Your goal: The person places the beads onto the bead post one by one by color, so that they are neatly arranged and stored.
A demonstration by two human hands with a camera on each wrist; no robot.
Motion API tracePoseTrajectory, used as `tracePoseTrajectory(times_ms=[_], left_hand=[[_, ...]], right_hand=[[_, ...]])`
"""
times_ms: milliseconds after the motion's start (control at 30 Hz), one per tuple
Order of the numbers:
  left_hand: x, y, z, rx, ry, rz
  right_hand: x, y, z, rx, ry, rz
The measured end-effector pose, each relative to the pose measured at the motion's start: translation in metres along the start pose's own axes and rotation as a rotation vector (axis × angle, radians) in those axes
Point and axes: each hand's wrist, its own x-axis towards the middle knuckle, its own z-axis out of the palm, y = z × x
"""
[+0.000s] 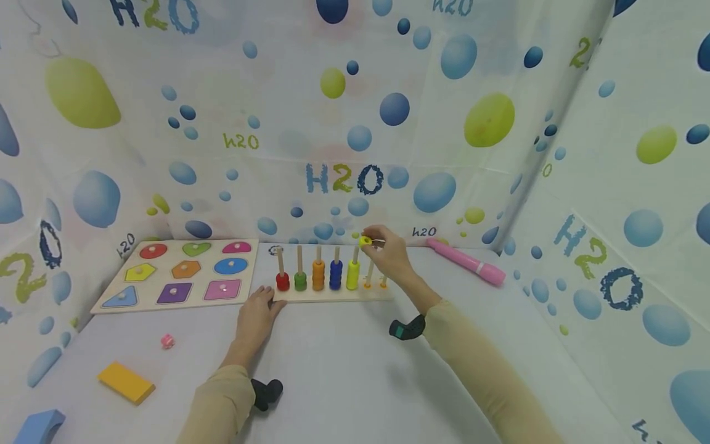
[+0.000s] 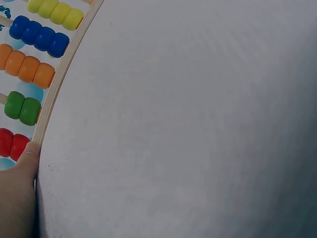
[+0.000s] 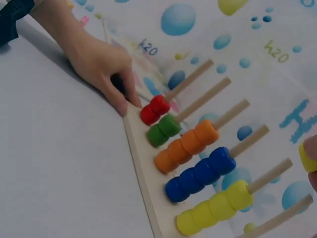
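A wooden bead-counting stand lies across the table, with upright pegs in a row. Two red beads, two green beads, several orange beads, several blue beads and several yellow beads sit on its pegs. My left hand grips the stand's left end, its thumb at the front edge beside the red beads. Up near the yellow peg's top, my right hand pinches a loose yellow bead, whose hole shows. In the right wrist view this bead is partly cut off.
Left of the stand lies a shape puzzle board with knobbed pieces. A pink marker-like tube rests at the back right. Front left are a small pink piece, a yellow block and a blue block. Patterned cloth walls stand behind.
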Motion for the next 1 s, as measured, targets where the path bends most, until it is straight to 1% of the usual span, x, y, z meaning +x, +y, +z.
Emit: tracePoseTrajectory(times_ms=[133, 300, 467, 600, 867, 1000], left_hand=[[0.0006, -0.0001, 0.0000, -0.003, 0.003, 0.002], [0.0017, 0.0015, -0.0013, 0.003, 0.014, 0.013], [0.0017, 0.0041, -0.0019, 0.002, 0.020, 0.020], [0.0008, 0.0050, -0.0017, -0.006, 0.017, 0.021], [0.0000, 0.0027, -0.0002, 0.003, 0.020, 0.016], [-0.0001, 0.0012, -0.0001, 0.001, 0.022, 0.012]], right_hand=[[0.0014, -0.0051, 0.0091, -0.068, -0.048, -0.046], [0.0031, -0.0062, 0.0117, -0.123, -0.045, -0.049], [0.0055, -0.0054, 0.0105, -0.128, -0.051, -0.063], [0.0057, -0.0055, 0.0098, -0.128, -0.056, -0.048], [0.0059, -0.0046, 0.0074, -0.110, -0.007, -0.051], [0.0066, -0.0032, 0.0067, -0.099, -0.011, -0.030]])
